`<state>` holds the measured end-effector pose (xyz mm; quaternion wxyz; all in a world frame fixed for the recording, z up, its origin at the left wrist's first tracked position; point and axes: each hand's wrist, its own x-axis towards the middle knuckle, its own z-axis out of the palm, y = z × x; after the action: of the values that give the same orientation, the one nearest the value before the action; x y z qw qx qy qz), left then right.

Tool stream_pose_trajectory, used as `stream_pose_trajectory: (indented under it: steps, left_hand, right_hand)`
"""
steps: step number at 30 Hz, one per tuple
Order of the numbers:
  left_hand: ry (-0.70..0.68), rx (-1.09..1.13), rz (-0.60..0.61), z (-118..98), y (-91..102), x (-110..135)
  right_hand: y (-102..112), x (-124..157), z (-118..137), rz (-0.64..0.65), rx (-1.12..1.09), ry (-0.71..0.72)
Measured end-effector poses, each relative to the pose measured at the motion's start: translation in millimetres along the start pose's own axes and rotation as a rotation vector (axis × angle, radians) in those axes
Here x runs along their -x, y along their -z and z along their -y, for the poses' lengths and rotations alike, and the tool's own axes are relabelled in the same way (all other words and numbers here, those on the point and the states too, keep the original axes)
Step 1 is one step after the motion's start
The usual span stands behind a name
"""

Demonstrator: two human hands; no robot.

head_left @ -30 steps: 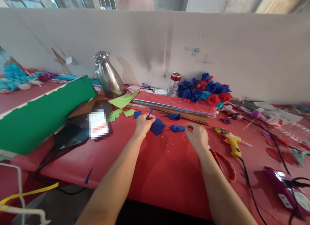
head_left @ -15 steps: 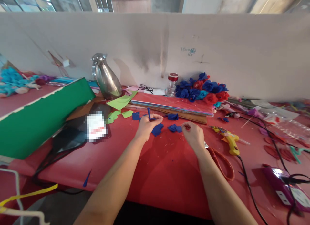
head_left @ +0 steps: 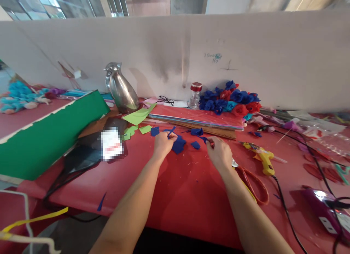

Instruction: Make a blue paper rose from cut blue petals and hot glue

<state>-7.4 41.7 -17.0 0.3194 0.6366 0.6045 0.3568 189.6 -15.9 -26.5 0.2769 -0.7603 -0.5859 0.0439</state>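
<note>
My left hand (head_left: 163, 144) is closed in a pinch on a thin rolled blue paper piece (head_left: 171, 131) that sticks up from its fingers. A flat blue paper piece (head_left: 179, 145) lies on the red table (head_left: 175, 188) just right of that hand. My right hand (head_left: 221, 153) is closed, pinching a small blue paper petal (head_left: 203, 139) lifted off the table. Another small blue petal (head_left: 195, 145) lies between the hands, and further blue scraps (head_left: 197, 131) lie just behind.
A yellow glue gun (head_left: 261, 157) and red-handled scissors (head_left: 253, 184) lie right of my right hand. Blue and red paper flowers (head_left: 232, 101), a jar (head_left: 195, 94), stacked sheets (head_left: 197, 119) and a steel jug (head_left: 121, 89) stand behind. A green sheet (head_left: 49, 133) slopes at left.
My right hand has picked one blue petal up from the pair on the table and drawn it slightly toward the left hand. My left hand keeps the rolled piece, tilting it.
</note>
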Motion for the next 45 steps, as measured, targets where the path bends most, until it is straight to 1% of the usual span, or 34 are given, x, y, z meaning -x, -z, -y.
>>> stream_pose_trajectory:
  steps: [1, 2, 4, 6, 8, 13, 17, 19, 22, 24, 26, 29, 33, 36, 38, 41, 45]
  left_hand:
    - [0.014, -0.070, -0.008, 1.3, 3.5, -2.4]
    - [0.028, -0.122, 0.009, 1.8, 6.1, -3.9]
    - [0.064, -0.170, 0.075, 1.1, 7.9, -4.2]
    - [0.101, -0.209, 0.136, -0.6, 5.6, -2.1]
    - [0.114, -0.271, 0.161, -1.8, 1.6, 0.7]
    - [0.046, -0.406, 0.164, -1.2, -4.5, 4.3]
    - [0.032, -0.388, 0.139, 1.6, -4.6, 3.1]
    - [0.050, -0.380, 0.131, 2.4, -4.5, 2.6]
    - [0.071, -0.404, 0.154, 1.1, -4.0, 3.2]
    - [0.067, -0.389, 0.139, -0.6, -3.2, 3.6]
    - [0.057, -0.333, 0.108, -1.8, -2.2, 3.1]
    - [0.047, -0.192, 0.100, -1.6, -1.8, 1.4]
    - [0.064, 0.109, 0.161, -3.0, -4.5, 2.8]
    - [0.099, 0.378, 0.233, -8.1, -8.0, 7.7]
    - [0.126, 0.498, 0.251, -12.3, -9.9, 11.1]
    - [0.156, 0.587, 0.252, -17.3, -11.5, 14.1]
    - [0.170, 0.608, 0.257, -19.5, -11.8, 15.2]
  right_hand:
    - [-0.8, 0.1, 0.0, -0.010, -0.019, 0.038]
    - [-2.0, 0.2, -0.3, -0.015, -0.042, 0.077]
    - [-4.3, 0.7, -0.7, -0.019, -0.099, 0.133]
    - [-5.7, 1.4, -0.6, -0.038, -0.157, 0.148]
    - [-5.8, 2.2, 0.4, -0.057, -0.211, 0.144]
    - [-5.3, 3.6, 3.4, -0.032, -0.349, 0.137]
    - [-6.2, 4.1, 3.5, -0.006, -0.475, 0.150]
    - [-6.8, 4.8, 3.6, -0.017, -0.476, 0.174]
    - [-7.9, 6.4, 5.2, -0.052, -0.389, 0.228]
    - [-8.7, 8.0, 7.8, -0.052, -0.344, 0.258]
    - [-9.4, 9.8, 11.3, -0.028, -0.355, 0.269]
    - [-11.2, 12.7, 17.1, 0.026, -0.444, 0.233]
    - [-17.6, 15.1, 21.9, 0.130, -0.607, 0.123]
    - [-22.4, 15.7, 23.6, 0.218, -0.765, 0.040]
    - [-22.9, 15.8, 24.8, 0.274, -0.857, 0.005]
    - [-18.5, 15.4, 27.2, 0.351, -0.955, -0.065]
    - [-9.3, 13.7, 30.7, 0.410, -1.096, -0.189]
